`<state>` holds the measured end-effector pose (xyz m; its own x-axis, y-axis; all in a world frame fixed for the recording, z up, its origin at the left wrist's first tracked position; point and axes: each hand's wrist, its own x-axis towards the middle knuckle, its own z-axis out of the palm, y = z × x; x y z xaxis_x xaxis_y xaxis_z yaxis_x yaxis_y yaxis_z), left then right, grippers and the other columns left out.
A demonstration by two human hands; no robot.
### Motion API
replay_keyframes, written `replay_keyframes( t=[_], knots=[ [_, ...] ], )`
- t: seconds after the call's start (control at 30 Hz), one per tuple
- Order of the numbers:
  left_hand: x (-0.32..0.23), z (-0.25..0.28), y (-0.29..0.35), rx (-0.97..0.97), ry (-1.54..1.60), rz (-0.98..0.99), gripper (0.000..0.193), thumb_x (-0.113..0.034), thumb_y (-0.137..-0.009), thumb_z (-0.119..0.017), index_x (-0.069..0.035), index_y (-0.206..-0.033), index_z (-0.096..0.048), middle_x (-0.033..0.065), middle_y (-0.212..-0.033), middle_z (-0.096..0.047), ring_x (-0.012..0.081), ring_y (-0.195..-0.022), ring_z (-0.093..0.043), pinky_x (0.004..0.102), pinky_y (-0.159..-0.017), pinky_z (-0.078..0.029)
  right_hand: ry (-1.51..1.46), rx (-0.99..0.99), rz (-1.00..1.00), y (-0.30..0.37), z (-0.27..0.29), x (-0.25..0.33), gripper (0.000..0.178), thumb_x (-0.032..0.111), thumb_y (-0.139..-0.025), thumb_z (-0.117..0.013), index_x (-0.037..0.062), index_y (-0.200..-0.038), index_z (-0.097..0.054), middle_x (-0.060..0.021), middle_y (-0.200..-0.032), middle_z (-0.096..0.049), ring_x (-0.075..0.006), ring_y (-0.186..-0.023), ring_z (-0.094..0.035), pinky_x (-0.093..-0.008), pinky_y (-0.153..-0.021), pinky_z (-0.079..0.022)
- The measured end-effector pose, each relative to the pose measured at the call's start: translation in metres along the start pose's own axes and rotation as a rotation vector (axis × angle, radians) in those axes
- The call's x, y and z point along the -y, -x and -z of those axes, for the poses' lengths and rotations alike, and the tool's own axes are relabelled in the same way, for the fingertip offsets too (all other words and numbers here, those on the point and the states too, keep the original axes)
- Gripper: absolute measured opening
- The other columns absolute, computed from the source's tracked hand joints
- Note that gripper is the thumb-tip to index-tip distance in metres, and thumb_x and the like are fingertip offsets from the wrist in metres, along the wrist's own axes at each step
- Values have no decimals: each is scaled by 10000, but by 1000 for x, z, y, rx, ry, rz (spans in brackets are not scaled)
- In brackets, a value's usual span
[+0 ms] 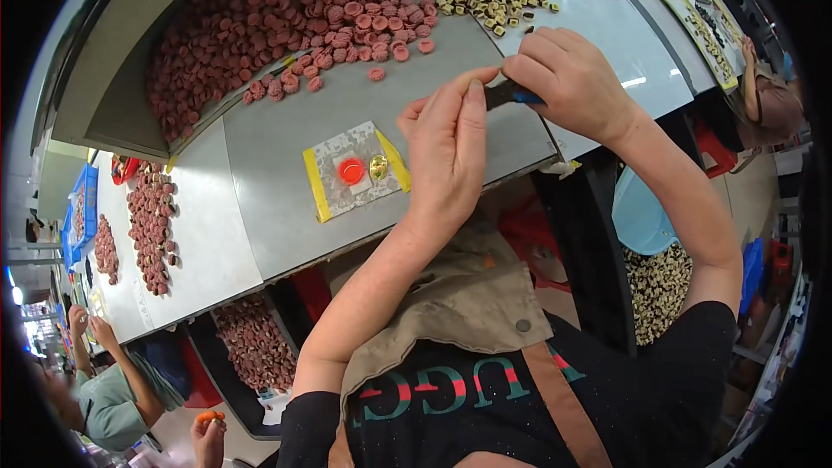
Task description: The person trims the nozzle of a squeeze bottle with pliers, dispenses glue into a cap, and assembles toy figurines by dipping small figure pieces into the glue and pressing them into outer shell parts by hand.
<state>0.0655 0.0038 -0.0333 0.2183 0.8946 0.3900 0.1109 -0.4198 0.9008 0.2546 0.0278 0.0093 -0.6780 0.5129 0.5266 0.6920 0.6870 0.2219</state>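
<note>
My right hand [568, 82] is closed around a short dark tool with a blue part [511, 95]; its exact kind is hidden by the fingers. Beside it, my left hand [451, 139] is closed, with its thumb and index fingertip up against the tool's end. Whatever the left fingers hold is hidden. Below and left of the hands, a small grey mat with yellow tape edges [351, 199] lies on the table. On it are a round bright red piece [351, 171] and a shiny gold piece [379, 167].
A big heap of pink ridged round pieces [295, 13] fills the back, some spilling forward. Small black-and-cream pieces [498, 4] lie at the back right. More pink pieces [152, 225] lie left. Below the table are a filled bin [256, 342] and a light-blue basin [641, 212]. Co-workers sit either side.
</note>
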Motion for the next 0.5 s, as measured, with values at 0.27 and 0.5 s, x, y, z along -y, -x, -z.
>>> replay_keyframes(
  t=[0.27,0.5],
  knots=[
    [6,-3,0,-2,-91,-123,247,-156,-957,-498,-94,-1187,-563,0,-921,-611,113,-870,-521,307,-968,-245,-65,197,-295,25,-4,-3,238,103,-754,-661,98,-973,-567,-41,-864,-580,-223,-844,-564,-344,-750,-415],
    [12,-1,9,-88,107,-109,394,-95,-917,-533,-13,-1292,-446,93,-1088,-580,182,-953,-540,337,-926,-372,-148,300,-476,40,-4,6,232,86,-835,-597,60,-1063,-562,-105,-962,-611,-292,-947,-573,-382,-831,-468]
  ],
)
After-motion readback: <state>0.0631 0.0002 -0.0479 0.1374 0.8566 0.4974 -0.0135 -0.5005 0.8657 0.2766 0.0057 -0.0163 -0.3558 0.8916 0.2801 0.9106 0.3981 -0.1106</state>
